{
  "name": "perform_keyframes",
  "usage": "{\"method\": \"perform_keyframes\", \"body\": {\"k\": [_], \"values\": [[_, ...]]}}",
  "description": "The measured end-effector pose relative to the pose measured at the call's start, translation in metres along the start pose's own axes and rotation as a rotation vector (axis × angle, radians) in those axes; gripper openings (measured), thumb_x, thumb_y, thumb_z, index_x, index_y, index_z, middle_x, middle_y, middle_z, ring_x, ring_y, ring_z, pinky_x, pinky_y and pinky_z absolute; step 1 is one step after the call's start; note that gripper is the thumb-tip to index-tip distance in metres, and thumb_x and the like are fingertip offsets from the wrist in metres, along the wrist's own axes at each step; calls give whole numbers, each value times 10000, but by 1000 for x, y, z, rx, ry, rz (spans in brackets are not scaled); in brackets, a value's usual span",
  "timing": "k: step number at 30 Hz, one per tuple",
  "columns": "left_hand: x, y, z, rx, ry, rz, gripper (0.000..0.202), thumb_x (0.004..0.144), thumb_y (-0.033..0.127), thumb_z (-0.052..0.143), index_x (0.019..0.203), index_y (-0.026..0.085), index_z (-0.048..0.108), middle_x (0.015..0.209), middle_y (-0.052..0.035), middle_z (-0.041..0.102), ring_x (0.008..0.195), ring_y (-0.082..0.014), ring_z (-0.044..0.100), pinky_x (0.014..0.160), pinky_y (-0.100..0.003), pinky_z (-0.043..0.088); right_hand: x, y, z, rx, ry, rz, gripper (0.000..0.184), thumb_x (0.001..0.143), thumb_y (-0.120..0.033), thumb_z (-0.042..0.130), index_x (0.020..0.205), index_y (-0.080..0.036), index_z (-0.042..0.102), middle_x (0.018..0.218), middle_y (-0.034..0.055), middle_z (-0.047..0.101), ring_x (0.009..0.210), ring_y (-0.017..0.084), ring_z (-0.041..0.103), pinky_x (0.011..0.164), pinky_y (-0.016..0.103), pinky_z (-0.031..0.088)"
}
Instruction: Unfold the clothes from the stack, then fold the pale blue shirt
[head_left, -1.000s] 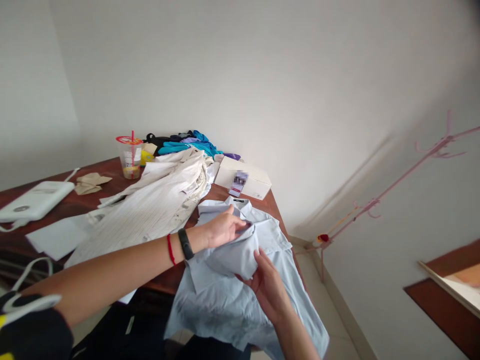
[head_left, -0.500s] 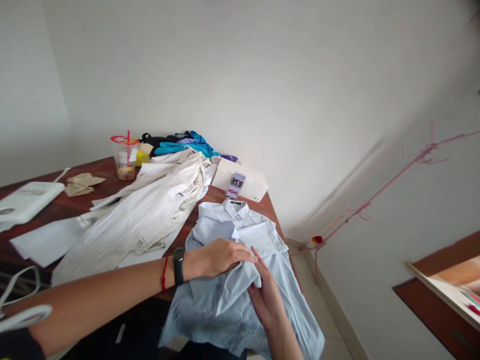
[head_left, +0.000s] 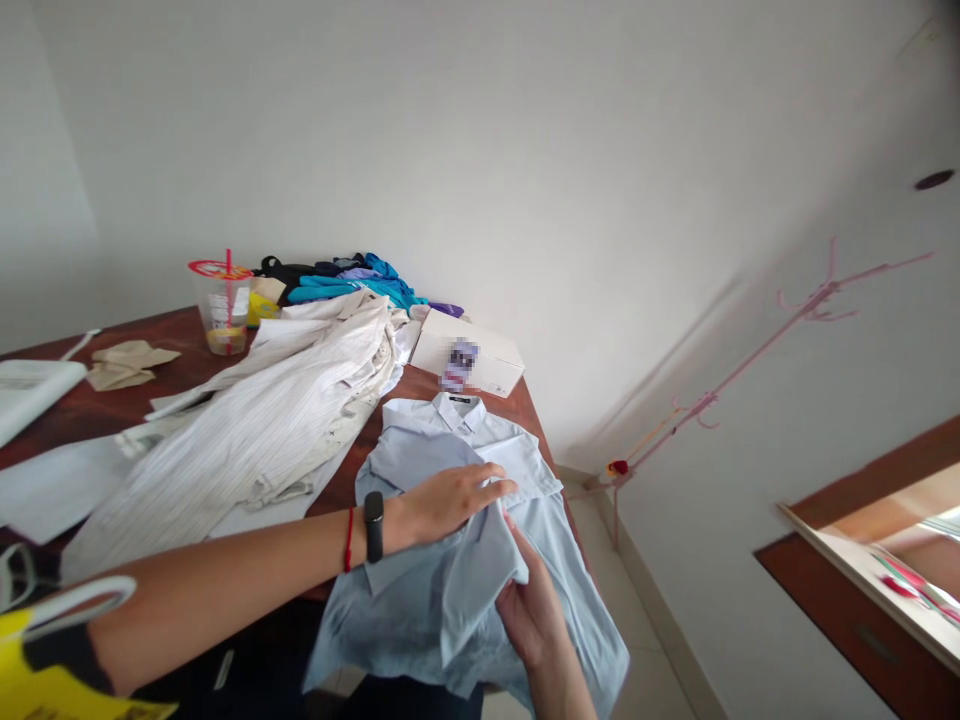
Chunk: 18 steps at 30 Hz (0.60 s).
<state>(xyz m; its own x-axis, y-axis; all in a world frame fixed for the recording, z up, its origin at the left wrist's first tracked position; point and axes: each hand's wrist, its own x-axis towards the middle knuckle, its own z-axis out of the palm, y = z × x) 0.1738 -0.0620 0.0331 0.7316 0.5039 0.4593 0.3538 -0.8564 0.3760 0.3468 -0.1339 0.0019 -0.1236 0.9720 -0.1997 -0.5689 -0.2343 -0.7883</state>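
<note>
A light blue collared shirt (head_left: 570,570) lies front up along the table, its lower part hanging over the near edge. My right hand (head_left: 536,610) is closed on a raised fold of the shirt's cloth, with the thumb in front and the fingers partly behind it. My left hand (head_left: 450,500), below a black wristband and a red cord, reaches across the shirt from the left. Its visible fingers are stretched out and slightly apart over the top of the same fold; its thumb is hidden.
White striped clothes (head_left: 262,410) lie left of the shirt, with blue and dark clothes (head_left: 352,285) behind. A white box (head_left: 495,360) stands beyond the collar. A plastic cup with a straw (head_left: 225,315) and crumpled brown paper (head_left: 131,362) sit far left. A pink coat rack (head_left: 705,400) stands right.
The fingers of my left hand have straightened and lifted a little off the cloth. My right hand still holds the fold, which hangs longer. The view has shifted slightly right.
</note>
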Motion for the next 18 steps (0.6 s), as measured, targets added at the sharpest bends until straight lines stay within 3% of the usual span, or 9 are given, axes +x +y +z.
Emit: {"method": "perform_keyframes", "body": {"k": [6, 9, 13, 16, 18], "values": [[4, -7, -11, -26, 4, -23, 259, 1037, 201, 449, 1211, 185, 641, 1182, -99, 673, 1103, -229, 645, 981, -292, 479, 6, -13, -16, 108, 55, 59, 319, 813, -284, 819, 1117, -225, 744, 931, 6, 783, 762, 165, 740, 635, 238, 634], [12, -8, -16, 61, -23, -59, 195, 1017, 236, 517, 975, 182, 700, 964, -66, 718, 986, -221, 654, 945, -309, 467, 10, -23, -37, 63, 159, -9, 381, 773, -301, 843, 1131, -239, 730, 880, -8, 778, 672, 145, 722, 563, 217, 603], [28, -10, -13, 201, -16, -211, 283, 952, 319, 580, 729, 179, 683, 788, -78, 727, 851, -246, 675, 861, -349, 478, 10, -26, -64, -116, 362, -278, 490, 726, -377, 862, 1165, -248, 687, 794, -45, 704, 622, 106, 652, 564, 195, 562], [41, -8, -6, 226, 13, -319, 354, 916, 369, 569, 645, 165, 669, 717, -115, 725, 775, -279, 688, 759, -368, 479, 5, -20, -68, -431, 493, -514, 515, 750, -487, 820, 1159, -216, 665, 1011, 30, 708, 828, 162, 663, 701, 264, 579], [47, -5, -1, 230, 23, -367, 383, 906, 416, 559, 648, 157, 676, 715, -130, 730, 728, -284, 690, 686, -361, 462, -1, -13, -60, -678, 484, -618, 514, 791, -544, 759, 1161, -201, 662, 1166, 95, 676, 984, 231, 649, 786, 341, 576]]}}
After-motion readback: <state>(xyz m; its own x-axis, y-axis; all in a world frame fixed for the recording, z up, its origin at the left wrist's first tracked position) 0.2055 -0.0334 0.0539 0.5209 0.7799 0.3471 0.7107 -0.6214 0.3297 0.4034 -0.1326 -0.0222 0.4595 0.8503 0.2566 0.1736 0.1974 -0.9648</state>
